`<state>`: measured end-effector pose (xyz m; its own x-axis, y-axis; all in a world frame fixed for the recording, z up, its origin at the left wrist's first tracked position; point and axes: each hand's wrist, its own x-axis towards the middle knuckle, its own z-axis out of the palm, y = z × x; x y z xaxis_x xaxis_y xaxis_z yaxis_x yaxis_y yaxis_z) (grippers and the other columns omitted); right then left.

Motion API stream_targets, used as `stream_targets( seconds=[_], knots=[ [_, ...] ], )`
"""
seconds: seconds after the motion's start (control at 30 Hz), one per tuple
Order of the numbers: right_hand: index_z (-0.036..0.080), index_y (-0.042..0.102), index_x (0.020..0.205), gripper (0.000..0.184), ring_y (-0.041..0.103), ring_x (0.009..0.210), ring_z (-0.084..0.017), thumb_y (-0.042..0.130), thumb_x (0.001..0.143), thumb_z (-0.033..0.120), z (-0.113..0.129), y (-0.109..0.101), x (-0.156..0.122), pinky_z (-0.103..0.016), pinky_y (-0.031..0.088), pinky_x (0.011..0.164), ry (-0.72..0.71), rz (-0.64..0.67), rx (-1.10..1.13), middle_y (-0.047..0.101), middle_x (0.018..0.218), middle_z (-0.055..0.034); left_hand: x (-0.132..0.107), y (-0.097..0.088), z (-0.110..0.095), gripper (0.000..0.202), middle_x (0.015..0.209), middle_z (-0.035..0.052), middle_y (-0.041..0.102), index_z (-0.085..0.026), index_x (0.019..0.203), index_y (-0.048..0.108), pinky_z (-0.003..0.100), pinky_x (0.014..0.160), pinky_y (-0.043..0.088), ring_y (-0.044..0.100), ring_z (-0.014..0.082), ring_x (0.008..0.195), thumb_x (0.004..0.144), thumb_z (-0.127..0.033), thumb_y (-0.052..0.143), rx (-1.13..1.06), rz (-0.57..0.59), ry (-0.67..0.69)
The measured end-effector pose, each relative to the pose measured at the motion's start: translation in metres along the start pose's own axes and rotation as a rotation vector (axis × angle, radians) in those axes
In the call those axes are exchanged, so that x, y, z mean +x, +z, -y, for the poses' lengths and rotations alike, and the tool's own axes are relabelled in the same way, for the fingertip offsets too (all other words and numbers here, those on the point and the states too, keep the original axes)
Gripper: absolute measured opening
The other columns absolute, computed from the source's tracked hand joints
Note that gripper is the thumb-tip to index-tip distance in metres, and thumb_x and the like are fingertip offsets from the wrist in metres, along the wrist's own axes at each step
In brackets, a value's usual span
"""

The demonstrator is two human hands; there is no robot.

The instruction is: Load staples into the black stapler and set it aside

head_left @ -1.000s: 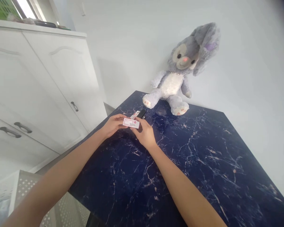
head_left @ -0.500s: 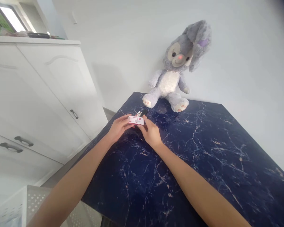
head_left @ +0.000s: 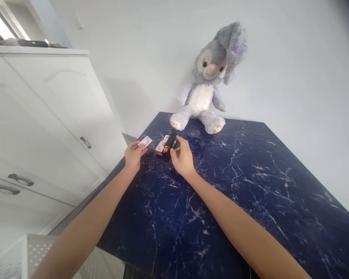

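Note:
My left hand (head_left: 133, 155) pinches a small white box (head_left: 145, 142) with red print, tilted, near the table's left edge. To its right, a white-and-red box (head_left: 162, 145) lies on the dark blue marbled table (head_left: 174, 217). Pressed against that box is a black box-like item (head_left: 171, 141) with an orange patch; its exact kind is unclear. My right hand (head_left: 182, 157) closes on the black item's right side, the thumb at its near end and a finger at its far end.
A grey plush rabbit (head_left: 202, 97) sits at the table's back edge against the wall. White cabinets (head_left: 55, 116) with dark handles stand on the left. A white perforated basket (head_left: 37, 248) is below the table's front left corner.
My left hand has moved left with the small white box, away from my right hand. My right hand has gone from that box to the black item. The view has shifted slightly.

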<state>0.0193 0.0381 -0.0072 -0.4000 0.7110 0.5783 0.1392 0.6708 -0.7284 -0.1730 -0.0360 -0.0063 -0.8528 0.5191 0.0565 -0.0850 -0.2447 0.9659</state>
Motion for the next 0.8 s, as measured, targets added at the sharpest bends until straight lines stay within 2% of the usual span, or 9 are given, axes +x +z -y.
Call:
stream_targets(
  seconds=[0.17,0.3,0.4,0.47,0.53,0.6,0.67,0.73,0.8],
  knots=[
    [0.02,0.052,0.132,0.041,0.064,0.073,-0.015,0.05,0.091,0.021,-0.003,0.001,0.001,-0.035,0.058,0.08,-0.012,0.01,-0.017,0.055,0.133,-0.0136,0.002,-0.007,0.006,0.022,0.097,0.0064,0.068,-0.017,0.091,0.065,0.04,0.078,0.061,0.07,0.0206,0.082,0.076,-0.03,0.075,0.345,0.046,0.161],
    [0.021,0.059,0.121,0.032,0.064,0.073,-0.015,0.049,0.091,0.019,-0.002,0.002,0.0,-0.034,0.056,0.081,-0.057,0.05,-0.028,0.059,0.127,-0.0104,-0.009,-0.003,-0.003,0.007,0.086,0.0061,0.068,-0.022,0.082,0.064,0.042,0.09,0.051,0.066,0.0269,0.092,0.08,-0.028,0.069,0.821,0.168,0.476],
    [0.021,0.059,0.121,0.032,0.064,0.072,-0.015,0.049,0.091,0.019,-0.002,0.003,-0.001,-0.034,0.056,0.081,-0.062,0.056,-0.038,0.061,0.124,-0.0099,-0.01,-0.002,-0.006,0.009,0.08,0.0089,0.066,-0.023,0.081,0.064,0.049,0.098,0.043,0.063,0.0342,0.1,0.085,-0.031,0.066,1.036,0.216,0.568],
    [0.021,0.056,0.126,0.036,0.064,0.072,-0.016,0.05,0.091,0.02,-0.002,0.003,0.0,-0.035,0.056,0.081,-0.041,0.047,-0.047,0.062,0.123,-0.0103,-0.008,-0.002,-0.005,0.016,0.08,0.0119,0.066,-0.022,0.082,0.066,0.055,0.102,0.038,0.059,0.0388,0.107,0.088,-0.036,0.063,1.088,0.206,0.589],
    [0.021,0.052,0.131,0.04,0.064,0.072,-0.017,0.05,0.09,0.02,-0.004,0.003,0.0,-0.036,0.056,0.08,-0.022,0.036,-0.046,0.062,0.123,-0.0107,-0.009,-0.001,-0.002,0.019,0.096,0.0154,0.069,-0.021,0.088,0.069,0.057,0.106,0.034,0.054,0.0405,0.116,0.089,-0.039,0.062,1.076,0.225,0.645],
    [0.021,0.052,0.132,0.042,0.064,0.072,-0.017,0.05,0.09,0.02,-0.005,0.004,0.0,-0.037,0.056,0.081,-0.017,0.033,-0.034,0.062,0.124,-0.0108,-0.011,0.001,0.0,0.024,0.12,0.0162,0.066,-0.022,0.1,0.072,0.057,0.111,0.029,0.047,0.0415,0.127,0.086,-0.04,0.066,1.061,0.328,0.718],
    [0.02,0.052,0.132,0.042,0.064,0.072,-0.017,0.05,0.09,0.02,-0.006,0.004,0.001,-0.037,0.056,0.082,-0.015,0.032,-0.022,0.062,0.124,-0.0109,-0.014,0.005,0.002,0.034,0.13,0.0152,0.064,-0.022,0.111,0.071,0.058,0.114,0.026,0.039,0.0428,0.135,0.081,-0.038,0.072,1.066,0.452,0.754],
    [0.02,0.053,0.13,0.041,0.064,0.072,-0.017,0.051,0.09,0.02,-0.007,0.005,0.001,-0.037,0.055,0.082,-0.013,0.029,-0.017,0.062,0.123,-0.0107,-0.016,0.007,0.003,0.035,0.124,0.0145,0.068,-0.022,0.113,0.072,0.057,0.115,0.026,0.04,0.0421,0.136,0.08,-0.033,0.073,1.055,0.524,0.754],
    [0.02,0.054,0.129,0.04,0.064,0.072,-0.016,0.051,0.089,0.019,-0.007,0.005,0.001,-0.035,0.055,0.08,-0.009,0.017,-0.009,0.063,0.122,-0.0105,-0.016,0.006,0.001,0.026,0.112,0.0132,0.073,-0.022,0.11,0.074,0.052,0.112,0.033,0.051,0.038,0.127,0.087,-0.032,0.067,1.038,0.525,0.751]
  ],
)
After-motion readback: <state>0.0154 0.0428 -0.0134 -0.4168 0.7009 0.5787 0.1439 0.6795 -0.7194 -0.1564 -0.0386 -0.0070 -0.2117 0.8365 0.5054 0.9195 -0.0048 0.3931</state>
